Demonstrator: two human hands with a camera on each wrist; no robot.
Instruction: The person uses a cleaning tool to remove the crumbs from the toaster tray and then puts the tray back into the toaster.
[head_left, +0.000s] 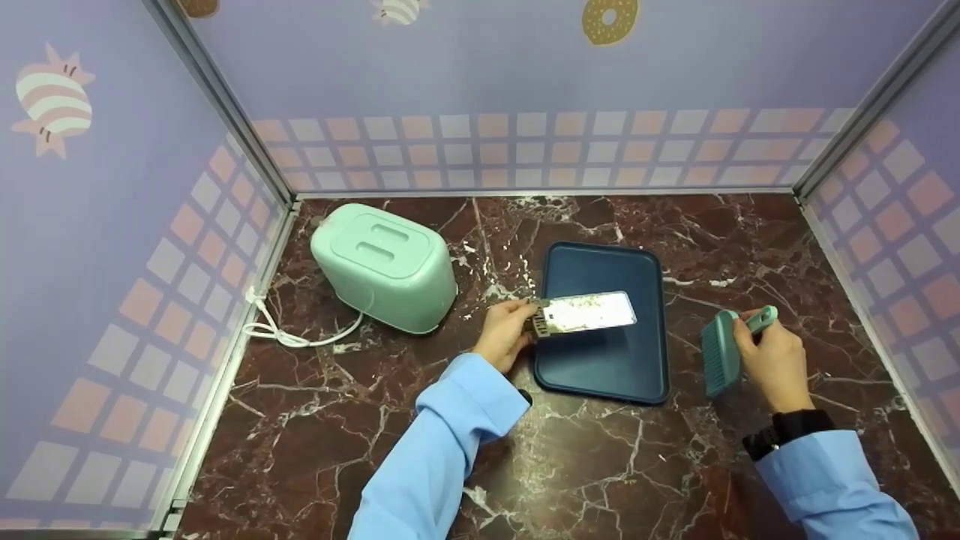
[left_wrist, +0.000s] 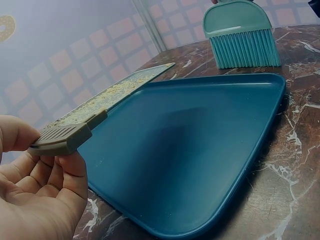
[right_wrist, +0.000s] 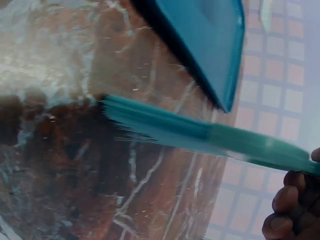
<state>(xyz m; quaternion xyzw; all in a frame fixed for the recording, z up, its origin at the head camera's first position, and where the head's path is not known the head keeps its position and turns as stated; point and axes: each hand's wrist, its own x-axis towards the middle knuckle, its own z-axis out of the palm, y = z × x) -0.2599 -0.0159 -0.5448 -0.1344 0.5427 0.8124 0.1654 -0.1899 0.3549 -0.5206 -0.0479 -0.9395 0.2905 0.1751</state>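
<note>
A flat metal crumb tray [head_left: 592, 312] has its dark ridged end pinched between the thumb and fingers of my left hand [head_left: 504, 334]. Yellowish crumbs [left_wrist: 114, 94] cling to its surface in the left wrist view. It is held above a dark blue tray [head_left: 615, 371], whose visible surface looks nearly bare. To the right of that tray, my right hand [head_left: 777, 363] grips the handle of a small green brush [head_left: 721, 354], bristles toward the left and down. The right wrist view shows the brush blurred, near the tray's edge but apart from it.
A mint green toaster [head_left: 382, 262] stands at the back left, its white cord [head_left: 292, 342] looped by the left wall. White crumbs [head_left: 527, 270] lie scattered on the marbled tabletop [head_left: 337, 450] between toaster and tray. Patterned walls [head_left: 495, 75] close off the back and both sides.
</note>
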